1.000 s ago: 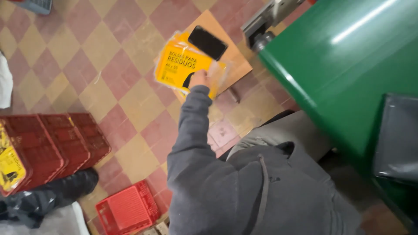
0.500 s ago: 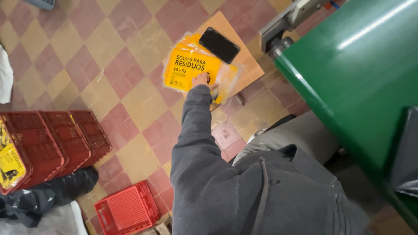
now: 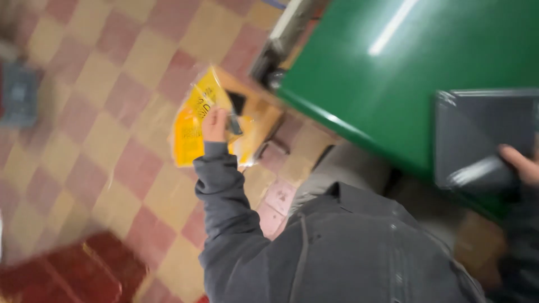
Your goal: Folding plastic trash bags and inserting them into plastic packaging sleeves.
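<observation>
The left hand [image 3: 215, 124] is stretched out away from the body toward 11 o'clock, its arm in a grey sleeve [image 3: 224, 196] nearly straight, and its fingers are closed in a pinch on the edge of a yellow plastic packet [image 3: 193, 126] with dark print and a clear border. The packet hangs over the checkered floor [image 3: 101, 84] of pale yellow and reddish tiles, at about 10 o'clock from the middle of the view, and a small dark flat object [image 3: 236, 103] lies just beyond it at 1 o'clock from the hand; blur hides what it is. The right hand [image 3: 519, 164] shows only at the frame's edge at 3 o'clock, fingers curled around a dark grey roll [image 3: 483, 175] that rests against a dark grey flat sheet or tray [image 3: 483, 132] on the green table [image 3: 393, 73]. The table fills the upper right, its glossy top catching a streak of light. A red crate [image 3: 95, 269] sits on the floor at 7 o'clock, blurred. The person's grey jacket [image 3: 348, 247] fills the lower middle.
</observation>
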